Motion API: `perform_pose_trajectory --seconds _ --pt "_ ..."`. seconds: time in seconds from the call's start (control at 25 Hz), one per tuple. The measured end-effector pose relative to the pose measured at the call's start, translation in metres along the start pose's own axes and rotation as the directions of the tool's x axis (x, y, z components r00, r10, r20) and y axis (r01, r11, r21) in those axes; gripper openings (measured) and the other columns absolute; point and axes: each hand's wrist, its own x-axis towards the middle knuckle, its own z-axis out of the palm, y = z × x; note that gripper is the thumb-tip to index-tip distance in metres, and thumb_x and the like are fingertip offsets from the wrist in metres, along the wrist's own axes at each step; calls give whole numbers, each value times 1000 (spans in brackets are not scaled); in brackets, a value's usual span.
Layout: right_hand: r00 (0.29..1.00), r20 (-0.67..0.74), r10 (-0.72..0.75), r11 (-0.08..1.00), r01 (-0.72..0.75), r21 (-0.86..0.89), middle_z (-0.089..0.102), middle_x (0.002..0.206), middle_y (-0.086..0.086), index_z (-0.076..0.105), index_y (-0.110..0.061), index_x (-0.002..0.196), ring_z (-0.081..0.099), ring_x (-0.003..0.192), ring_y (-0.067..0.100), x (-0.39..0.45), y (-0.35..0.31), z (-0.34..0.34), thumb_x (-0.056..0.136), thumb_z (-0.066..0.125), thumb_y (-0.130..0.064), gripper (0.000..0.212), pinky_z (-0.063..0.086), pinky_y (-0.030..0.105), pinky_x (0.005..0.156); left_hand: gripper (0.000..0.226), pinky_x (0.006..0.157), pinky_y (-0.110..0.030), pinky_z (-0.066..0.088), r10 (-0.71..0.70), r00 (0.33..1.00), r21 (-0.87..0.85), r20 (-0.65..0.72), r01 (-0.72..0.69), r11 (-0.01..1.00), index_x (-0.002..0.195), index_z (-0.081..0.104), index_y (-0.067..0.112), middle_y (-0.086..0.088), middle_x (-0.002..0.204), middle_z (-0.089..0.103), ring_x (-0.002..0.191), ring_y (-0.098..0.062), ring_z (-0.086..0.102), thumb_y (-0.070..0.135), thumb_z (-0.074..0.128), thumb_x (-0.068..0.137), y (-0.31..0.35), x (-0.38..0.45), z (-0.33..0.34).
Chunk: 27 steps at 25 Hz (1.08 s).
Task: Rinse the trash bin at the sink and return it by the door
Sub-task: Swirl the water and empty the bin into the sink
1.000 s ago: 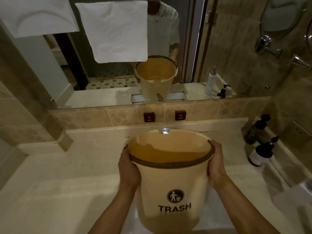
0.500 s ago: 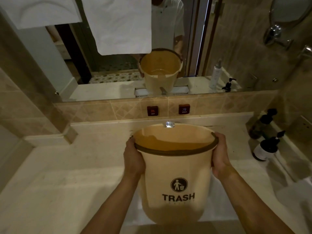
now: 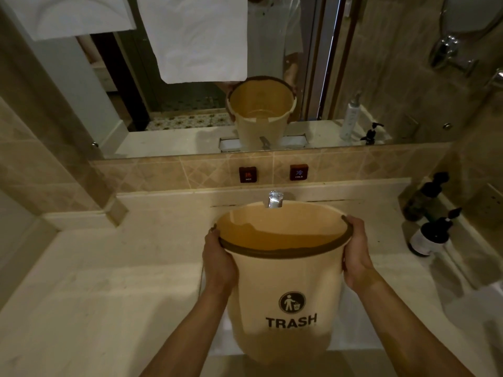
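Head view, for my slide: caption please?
Both hands hold the trash bin under the faucet.

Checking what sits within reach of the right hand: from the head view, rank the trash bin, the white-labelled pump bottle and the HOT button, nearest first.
From the right hand:
1. Trash bin, held at its rim.
2. White-labelled pump bottle, on the counter to the right.
3. HOT button, on the tiled wall, left of the tap.

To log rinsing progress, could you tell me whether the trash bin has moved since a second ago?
No: the trash bin keeps its far rim under the faucet spout; only the view shifted.
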Motion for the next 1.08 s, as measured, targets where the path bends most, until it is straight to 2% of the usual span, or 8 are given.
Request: perform_pose_trajectory --seconds 0.08,0.24,0.36,0.48,0.64,0.88,1.0,1.08 --pt "998 5 58 997 -57 -45 70 76 4 71 -25 81 65 77 18 -3 6 8 72 38 -72 58 48 29 59 76 104 -53 42 -64 997 -18 -52 63 998 103 59 13 -27 120 61 109 -33 56 69 25 64 0 7 -10" --pt "999 8 32 998 -32 60 72 77 0 72 -28 82 64 79 16 -7 0 24 73 41 -68 51 48 29 62 63 100 -51 42 -31 998 -110 -58 25 994 92 61 15 -29 115 61 105 -35 57 65 30 69 10 17 -17" --pt "999 25 -43 992 40 121 73 68 -2 76 -30 69 69 62 9 -6 -11 12 78 40 -64 51 52 22 49 55 94 -49 43 5 1000 -120 16 -3 993 86 61 19 -18 99 63 100 -32 56 63 31 72 10 7 -4" --pt "997 56 -47 996 42 81 72 66 0 73 -25 75 69 59 10 -7 -5 5 83 37 -64 53 53 24 45 72 102 -57 42 -52 998 -70 -20 51 996 99 62 11 -28 114 61 111 -40 55 67 28 68 -6 1 -6" --pt "996 83 14 997 -20 71 73 71 1 73 -23 87 69 64 10 -11 4 15 80 39 -65 55 53 24 48 58 91 -43 42 -119 991 -163 -59 108 981 87 64 26 -12 101 60 101 -26 55 68 32 64 -1 12 -18" --pt "997 68 -24 988 13 153 70 64 3 70 -19 79 69 57 13 -9 -2 3 91 35 -57 53 52 25 44 48 90 -42 42 -30 999 -38 -37 28 999 87 55 27 -10 106 63 97 -23 56 63 26 73 -8 -6 -5" --pt "993 105 59 991 -71 117 70 74 7 70 -16 93 67 72 21 -15 11 14 88 38 -60 55 54 29 53 50 84 -41 43 -156 985 -160 -79 142 977 80 60 26 -4 88 63 93 -25 57 65 32 66 -6 0 -21" --pt "996 76 43 988 -54 147 70 76 5 69 -19 91 64 76 20 -17 12 20 87 39 -61 52 52 29 58 45 84 -40 40 -128 990 -206 -62 113 972 77 61 26 -3 86 61 94 -25 55 62 36 66 1 8 -24"
